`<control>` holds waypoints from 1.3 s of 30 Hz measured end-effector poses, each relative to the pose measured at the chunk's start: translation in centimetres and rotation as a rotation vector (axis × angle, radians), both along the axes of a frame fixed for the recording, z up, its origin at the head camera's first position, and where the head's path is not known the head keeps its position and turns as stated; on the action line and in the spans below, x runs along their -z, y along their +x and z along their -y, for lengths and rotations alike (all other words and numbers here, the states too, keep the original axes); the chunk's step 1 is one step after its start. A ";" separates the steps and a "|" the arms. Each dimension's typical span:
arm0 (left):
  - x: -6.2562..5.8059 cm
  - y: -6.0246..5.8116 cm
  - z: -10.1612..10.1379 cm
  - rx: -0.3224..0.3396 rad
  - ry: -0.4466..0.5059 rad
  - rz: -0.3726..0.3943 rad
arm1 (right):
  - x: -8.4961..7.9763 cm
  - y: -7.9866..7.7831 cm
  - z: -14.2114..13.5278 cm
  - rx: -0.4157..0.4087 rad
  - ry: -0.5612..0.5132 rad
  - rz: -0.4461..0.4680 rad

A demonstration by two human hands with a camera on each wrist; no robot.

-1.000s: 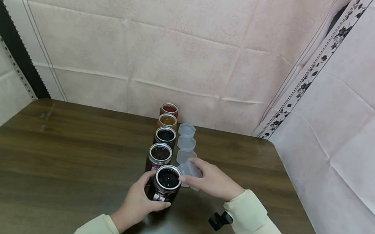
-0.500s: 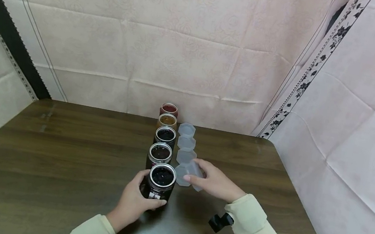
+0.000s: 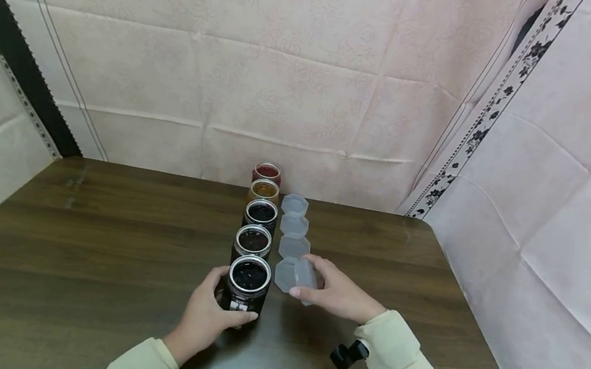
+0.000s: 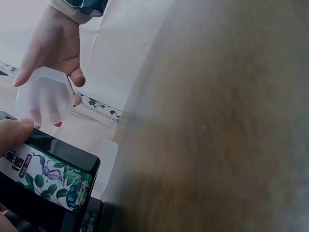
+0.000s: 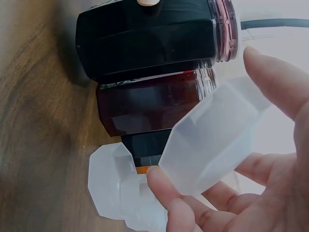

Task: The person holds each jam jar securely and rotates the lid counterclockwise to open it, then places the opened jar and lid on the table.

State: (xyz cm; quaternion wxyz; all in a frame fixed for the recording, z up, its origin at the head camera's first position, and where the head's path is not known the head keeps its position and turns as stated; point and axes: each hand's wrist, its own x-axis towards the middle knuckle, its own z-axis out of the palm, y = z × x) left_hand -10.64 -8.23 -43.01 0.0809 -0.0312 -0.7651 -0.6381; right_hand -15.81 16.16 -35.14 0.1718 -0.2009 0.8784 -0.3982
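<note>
A dark glass jar (image 3: 247,290) with an uncovered silver-rimmed mouth stands upright at the near end of a row. My left hand (image 3: 205,312) grips it, thumb across the front and fingers round the left side. Its leafy printed label (image 4: 50,179) shows in the left wrist view. To its right, my right hand (image 3: 339,289) holds a translucent faceted plastic cap (image 5: 212,140) between thumb and fingers. In the head view this cap overlaps a similar cap (image 3: 286,273) on the table.
Behind the gripped jar stand several open jars, among them a dark one (image 3: 253,241), an amber one (image 3: 263,190) and a reddish one (image 3: 267,171). More translucent caps (image 3: 295,226) line their right side. Light cloth (image 3: 230,84) hangs behind the wooden table (image 3: 87,255).
The left hand has moved the jar left, in line with the row. My right hand, still holding the cap, has shifted slightly right and toward me, uncovering more of the cap beneath.
</note>
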 end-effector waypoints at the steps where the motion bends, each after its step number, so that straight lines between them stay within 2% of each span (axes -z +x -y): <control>1: 0.0 0.0 0.0 -0.002 -0.003 0.001 | 0.0 0.0 0.0 -0.004 -0.004 0.000; 9: -0.1 -0.2 0.3 -0.029 -0.039 0.007 | 0.3 0.1 -0.4 -0.011 -0.027 0.022; 26: 0.1 -0.3 0.2 -0.043 -0.025 0.027 | 1.0 0.1 -0.9 0.003 -0.095 0.058; 39: 0.0 -0.1 -0.1 -0.036 -0.008 0.024 | 1.3 0.3 -1.0 -0.004 -0.093 0.008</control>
